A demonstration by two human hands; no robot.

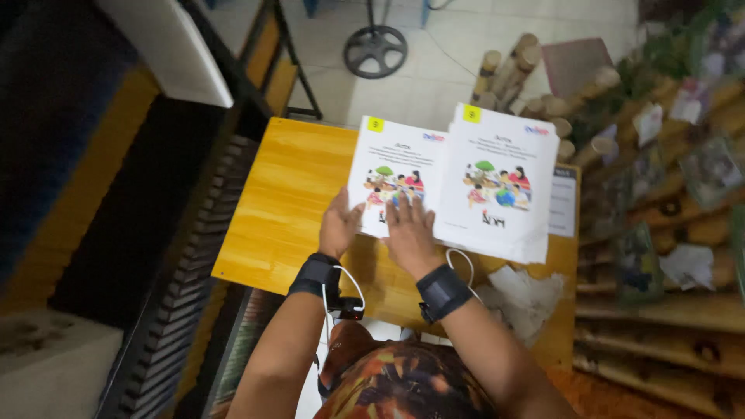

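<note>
Two white booklets with coloured cartoon covers lie on a yellow wooden table (pixel 291 194). The left booklet (pixel 396 163) is a thin one; the right one (pixel 497 178) tops a thicker stack. My left hand (pixel 339 223) grips the left booklet's lower left edge. Flat on its lower cover, fingers spread, rests my right hand (pixel 410 233). Both wrists wear black bands joined by a white cable.
A crumpled white cloth (pixel 524 295) lies at the table's near right. Bamboo poles (pixel 512 74) lean beyond the table. Wooden shelves with packets (pixel 683 202) fill the right. A round black stand base (pixel 375 50) sits on the tiled floor. A dark ribbed structure (pixel 194 256) runs along the left.
</note>
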